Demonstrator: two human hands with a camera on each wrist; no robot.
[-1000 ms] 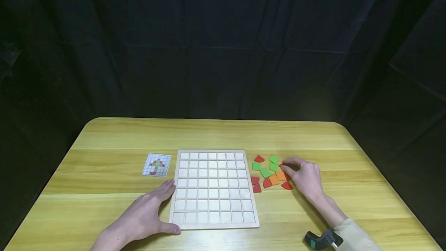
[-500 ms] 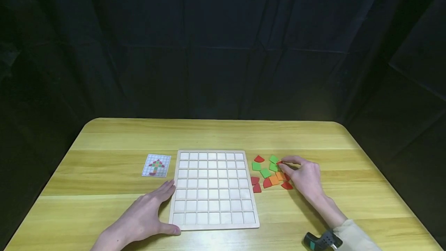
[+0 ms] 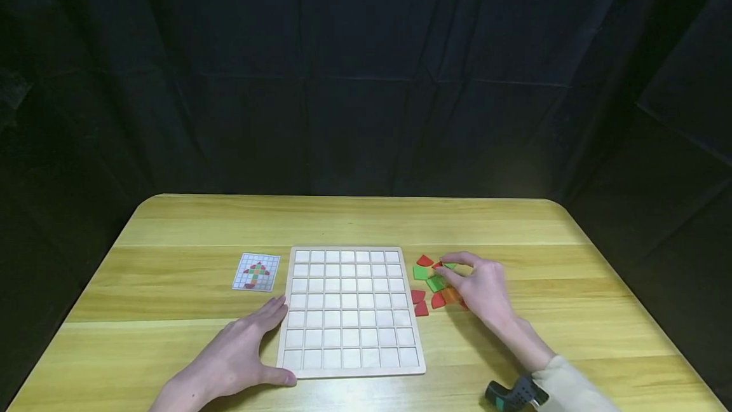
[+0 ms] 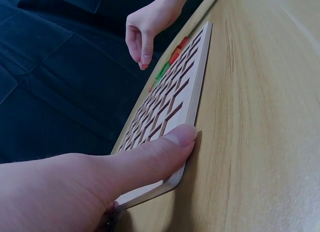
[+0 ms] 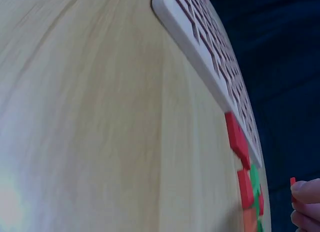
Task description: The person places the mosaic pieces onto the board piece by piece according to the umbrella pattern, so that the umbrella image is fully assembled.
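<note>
The white grid board (image 3: 350, 301) with square cells lies flat on the table, its cells holding no pieces. My left hand (image 3: 234, 351) rests at its left edge, thumb on the near left corner and fingertips by the left side. In the left wrist view the thumb of my left hand (image 4: 135, 167) lies over the board's rim. My right hand (image 3: 480, 285) pinches a small red piece (image 3: 437, 265) between thumb and fingertips, above the pile. Red wedges (image 3: 421, 308), green squares (image 3: 420, 273) and an orange square (image 3: 450, 295) lie right of the board.
A printed card (image 3: 256, 272) with a small coloured grid pattern lies left of the board. The wooden table (image 3: 343, 221) ends at a dark curtain (image 3: 354, 81). A black device (image 3: 515, 394) sits at my right wrist, by the sleeve (image 3: 574, 386).
My right hand has lifted the red piece and moved left with it over the green squares. My left hand and the board have stayed where they were.
</note>
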